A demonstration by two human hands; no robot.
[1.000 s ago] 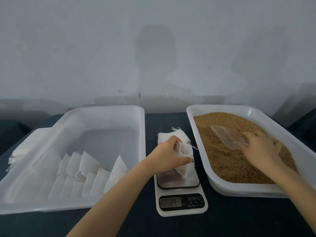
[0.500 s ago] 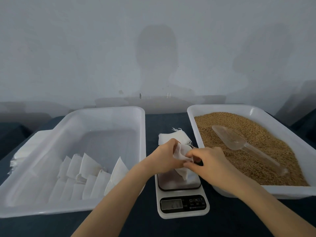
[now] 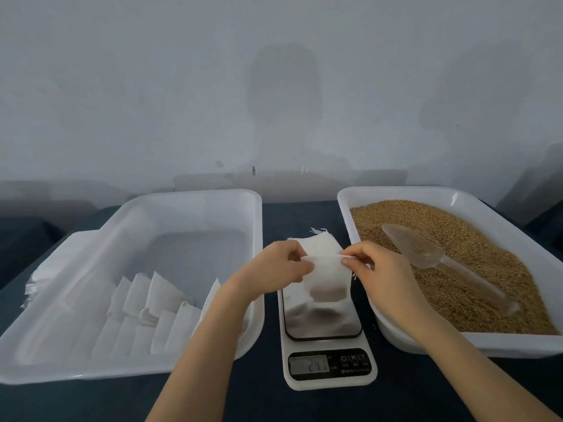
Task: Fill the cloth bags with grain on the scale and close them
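Note:
A small white cloth bag (image 3: pixel 327 277) hangs above the scale (image 3: pixel 326 339), its bottom bulging darkly with grain. My left hand (image 3: pixel 281 269) pinches the bag's top left corner and my right hand (image 3: pixel 379 271) pinches its top right corner, stretching the mouth flat between them. The scale's display (image 3: pixel 309 364) shows digits too blurred to read. A clear plastic scoop (image 3: pixel 426 254) lies on the brown grain (image 3: pixel 475 269) in the right white tray (image 3: pixel 396 196). Flat empty bags (image 3: pixel 316 243) lie behind the scale.
The left white tray (image 3: pixel 195 199) holds several filled, closed bags (image 3: pixel 152 303) along its near side. A stack of flat cloth (image 3: pixel 45 269) lies left of that tray. A dark tabletop (image 3: pixel 298 217) runs under everything, with a grey wall behind.
My right hand let go of the scoop in the grain and came over to the bag. Both hands have since lifted the bag and pulled its top edge taut.

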